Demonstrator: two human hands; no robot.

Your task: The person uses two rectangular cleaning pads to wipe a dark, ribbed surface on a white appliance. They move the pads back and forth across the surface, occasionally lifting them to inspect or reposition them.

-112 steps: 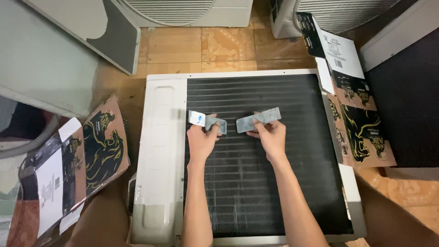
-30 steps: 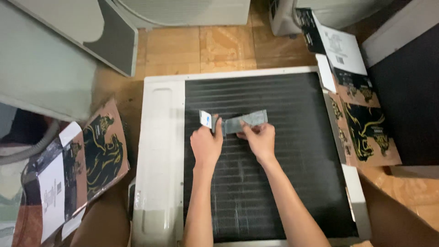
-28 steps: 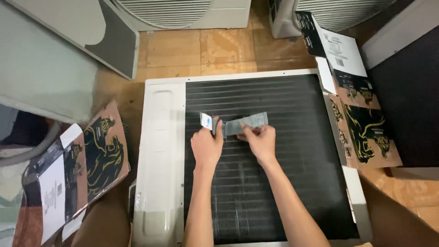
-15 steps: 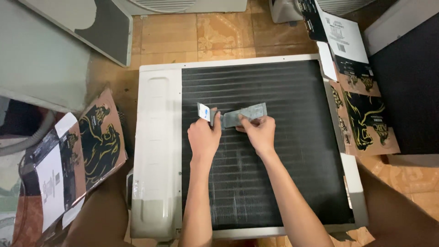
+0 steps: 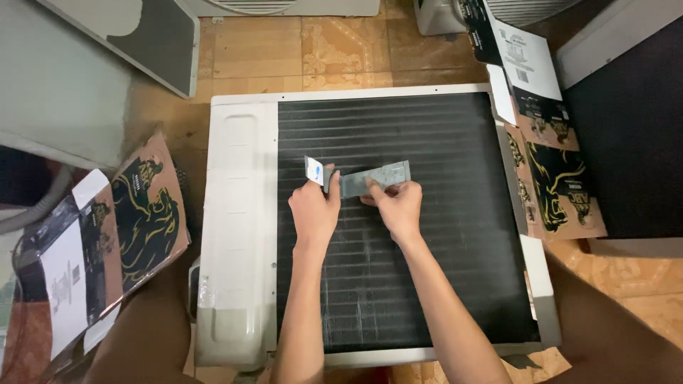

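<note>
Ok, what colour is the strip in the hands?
Grey metal strip, with a white-and-blue tab at its left end; head view shows it.

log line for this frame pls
left hand: holds grey strip | right hand: pinches strip | under: black finned coil | side: flattened cartons

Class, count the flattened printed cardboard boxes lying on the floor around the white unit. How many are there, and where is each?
2. One flattened box lies left of the white unit; the other flattened box lies along its right edge. More may be out of frame.
</note>
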